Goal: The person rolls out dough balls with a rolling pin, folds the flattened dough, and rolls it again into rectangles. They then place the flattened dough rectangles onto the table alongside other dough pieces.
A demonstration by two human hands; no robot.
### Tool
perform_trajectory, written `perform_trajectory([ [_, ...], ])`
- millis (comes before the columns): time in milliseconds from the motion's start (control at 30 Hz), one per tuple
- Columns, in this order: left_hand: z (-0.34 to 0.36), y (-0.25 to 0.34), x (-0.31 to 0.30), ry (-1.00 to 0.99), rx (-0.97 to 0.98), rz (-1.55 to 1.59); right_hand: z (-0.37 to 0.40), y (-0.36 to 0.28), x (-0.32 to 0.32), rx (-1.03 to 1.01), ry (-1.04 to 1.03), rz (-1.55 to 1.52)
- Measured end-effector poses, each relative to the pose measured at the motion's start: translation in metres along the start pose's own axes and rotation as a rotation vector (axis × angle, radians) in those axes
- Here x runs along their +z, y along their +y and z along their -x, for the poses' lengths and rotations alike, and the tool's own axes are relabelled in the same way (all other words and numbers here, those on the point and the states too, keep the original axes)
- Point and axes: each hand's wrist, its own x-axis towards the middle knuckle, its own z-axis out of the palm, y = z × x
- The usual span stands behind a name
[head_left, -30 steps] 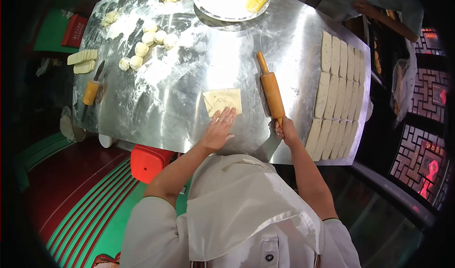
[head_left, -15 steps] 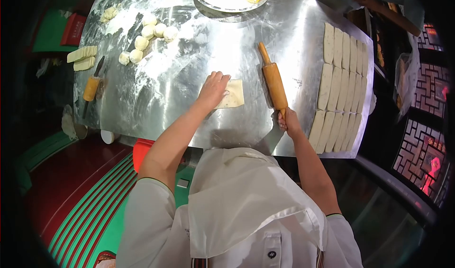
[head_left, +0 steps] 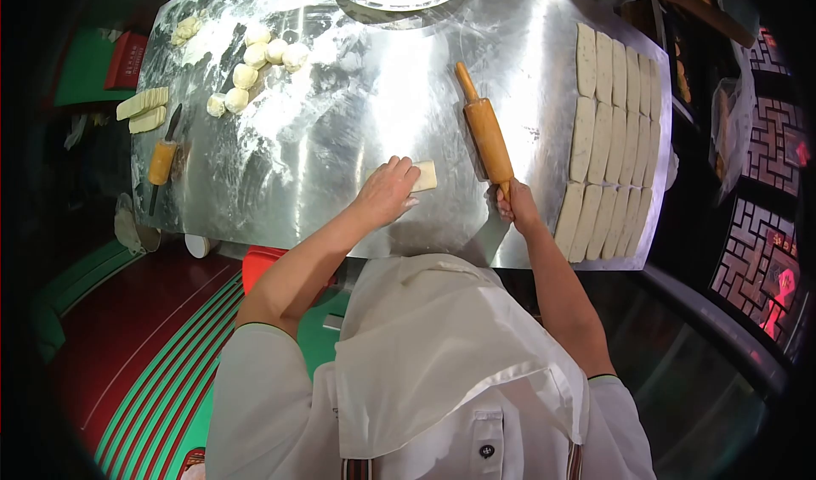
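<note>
Several dough balls (head_left: pixel 255 55) lie far left on the floured worktop (head_left: pixel 340 140); at centre the left hand (head_left: pixel 387 193) presses its fingers, held together, on a folded dough piece (head_left: pixel 425 176). The right hand (head_left: pixel 514 204) has fingers wrapped round the rolling pin (head_left: pixel 486 136) handle. Risk: the bare steel there looks unfloured, so dough may stick and tear.

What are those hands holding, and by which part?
The right hand grips the rolling pin by its near handle. The left hand lies on the folded dough; a grip cannot be told.
</note>
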Motion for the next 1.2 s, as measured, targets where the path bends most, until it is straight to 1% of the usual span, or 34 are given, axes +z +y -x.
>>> perform_trajectory([
  [67,-0.006,-0.006,-0.009,-0.145,-0.198,0.248,0.002,-0.001,0.001,0.006,-0.002,0.002],
  [100,-0.013,-0.015,-0.011,-0.144,-0.200,0.249,0.001,-0.001,0.001,0.002,0.007,0.001],
  [167,-0.028,-0.033,-0.016,0.231,-0.376,0.241,0.000,0.002,0.001,0.001,0.016,0.003],
  [200,-0.030,-0.026,-0.028,0.167,-0.435,0.192,-0.001,0.002,0.001,0.005,0.022,0.007],
  [233,-0.032,-0.018,-0.020,0.170,-0.438,0.193,-0.002,0.001,0.000,0.007,0.028,0.012],
  [300,-0.028,-0.003,0.013,0.202,-0.129,-0.258,-0.003,-0.001,0.000,0.016,0.022,0.013],
  [333,-0.019,-0.003,0.027,0.057,-0.062,-0.236,-0.002,0.000,0.000,0.027,0.019,0.009],
  [367,-0.017,-0.009,0.037,0.064,-0.066,-0.238,-0.003,-0.001,0.000,0.022,0.015,0.015],
  [467,-0.010,-0.010,0.037,0.092,-0.063,-0.189,0.003,0.007,0.000,0.011,0.017,0.033],
  [533,-0.006,-0.019,0.022,0.064,-0.239,-0.118,-0.002,-0.002,0.001,0.050,0.037,0.015],
  [567,0.001,-0.018,0.014,0.069,-0.248,-0.129,-0.002,0.000,0.001,0.045,0.023,0.017],
  [633,0.011,-0.002,-0.015,-0.187,-0.291,-0.045,-0.005,0.002,-0.001,0.028,-0.006,0.010],
  [667,0.019,-0.003,-0.015,-0.179,-0.296,-0.051,-0.005,0.004,-0.003,0.028,-0.012,0.007],
  [733,0.033,-0.016,-0.007,-0.253,-0.308,0.165,-0.005,0.002,-0.002,0.038,-0.006,0.011],
  [767,0.036,-0.031,-0.007,-0.245,-0.310,0.163,-0.004,0.001,-0.001,0.057,0.010,0.008],
  [833,0.046,-0.068,-0.019,-0.016,-0.351,0.329,-0.002,-0.001,0.000,0.058,0.006,0.007],
  [900,0.041,-0.112,-0.042,0.266,-0.407,0.282,-0.005,0.003,-0.002,0.059,0.017,0.016],
  [967,0.028,-0.168,-0.071,0.354,-0.609,0.076,-0.002,-0.001,0.002,0.047,0.030,0.035],
  [1033,0.015,-0.208,-0.084,0.538,-0.710,0.061,-0.005,0.001,0.000,0.069,0.054,-0.005],
  [1067,0.015,-0.216,-0.082,0.554,-0.706,0.063,-0.006,0.001,-0.001,0.068,0.043,0.000],
  [1133,0.002,-0.217,-0.080,0.486,-0.955,0.272,-0.015,0.013,-0.007,-0.004,0.076,0.171],
  [1167,0.006,-0.239,-0.052,0.521,-0.920,0.652,-0.017,0.020,-0.011,-0.050,0.099,0.238],
  [1200,0.006,-0.216,-0.039,0.637,-0.913,1.164,-0.022,0.028,-0.020,-0.019,0.043,0.173],
])
